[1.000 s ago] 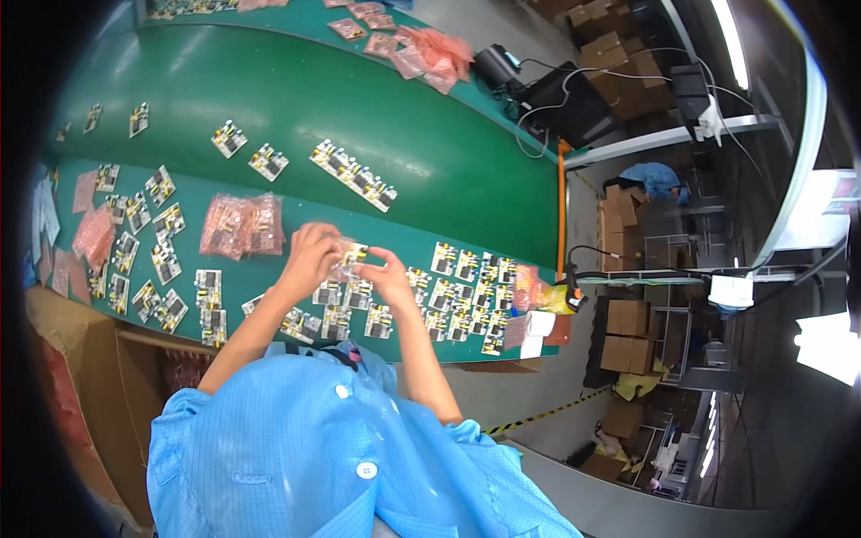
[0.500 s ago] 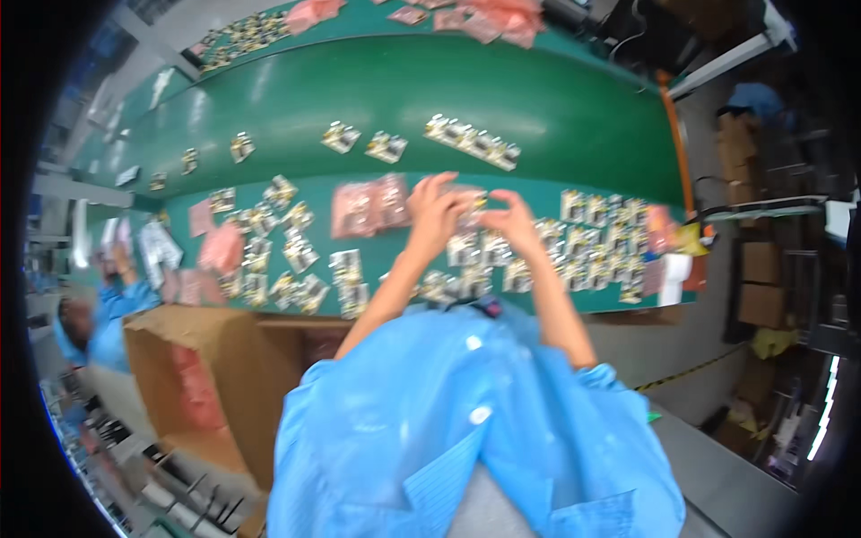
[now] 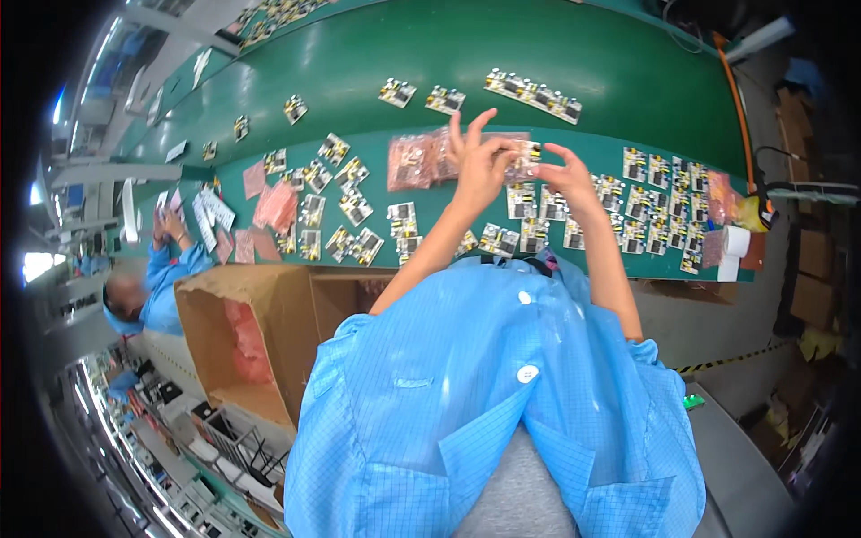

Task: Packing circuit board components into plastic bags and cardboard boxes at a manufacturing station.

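My left hand [image 3: 479, 160] and my right hand [image 3: 565, 177] are raised together over the green work table [image 3: 574, 54]. Between them they hold a small circuit board in a pink see-through bag [image 3: 523, 160]. The fingers of my left hand fan upward while thumb and forefinger pinch the bag's left side. My right hand grips the bag's right edge. Just left of my hands lie more pink bags [image 3: 414, 161] holding boards. Several bare circuit boards [image 3: 659, 193] lie in rows on the table's near strip.
An open cardboard box [image 3: 260, 332] with pink bags inside stands at my left. A co-worker in a blue coat [image 3: 166, 269] works further left. A row of boards [image 3: 534, 94] lies on the green belt. A white tape roll [image 3: 735, 242] sits at the right end.
The view has swung left and down, bringing the cardboard box and the co-worker into sight. My hands stay together on the bagged board, now lifted slightly higher with left fingers spread.
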### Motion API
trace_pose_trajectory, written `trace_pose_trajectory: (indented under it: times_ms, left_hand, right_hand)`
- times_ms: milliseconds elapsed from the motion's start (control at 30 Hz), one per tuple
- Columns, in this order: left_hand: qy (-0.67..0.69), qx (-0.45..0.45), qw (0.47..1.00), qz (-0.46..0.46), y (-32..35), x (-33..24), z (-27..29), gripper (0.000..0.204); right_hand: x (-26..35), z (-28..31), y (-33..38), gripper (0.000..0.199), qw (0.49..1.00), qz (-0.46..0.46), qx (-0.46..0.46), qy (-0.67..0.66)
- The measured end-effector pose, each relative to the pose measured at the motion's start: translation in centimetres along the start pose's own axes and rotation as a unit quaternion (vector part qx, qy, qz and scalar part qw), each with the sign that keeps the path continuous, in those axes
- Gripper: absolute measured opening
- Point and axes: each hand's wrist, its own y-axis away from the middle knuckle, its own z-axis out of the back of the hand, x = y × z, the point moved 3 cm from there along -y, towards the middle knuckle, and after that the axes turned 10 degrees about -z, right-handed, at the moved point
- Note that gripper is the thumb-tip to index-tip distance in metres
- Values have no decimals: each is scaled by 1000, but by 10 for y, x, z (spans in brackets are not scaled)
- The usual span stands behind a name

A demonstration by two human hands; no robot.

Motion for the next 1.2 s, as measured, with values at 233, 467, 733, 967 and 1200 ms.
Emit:
trace_pose_trajectory:
  times_ms: [233,467,733,967,1200]
  left_hand:
    - [123,62,990,4,18,3,7,5]
    - [286,-155,933,151,34,32,14,58]
    - [215,-100,915,326,79,87,7,69]
    - [-221,-19,920,321,51,131,47,92]
    - [-152,60,865,474,64,177,62,87]
  right_hand:
    - [-2,-19,-2,61,994,-27,98,30]
    - [-5,-22,-8,47,987,-11,160,4]
    - [-3,-5,-60,35,971,-43,162,173]
    - [-39,44,-172,29,935,-36,184,301]
    - [11,-35,-148,18,800,262,-190,505]
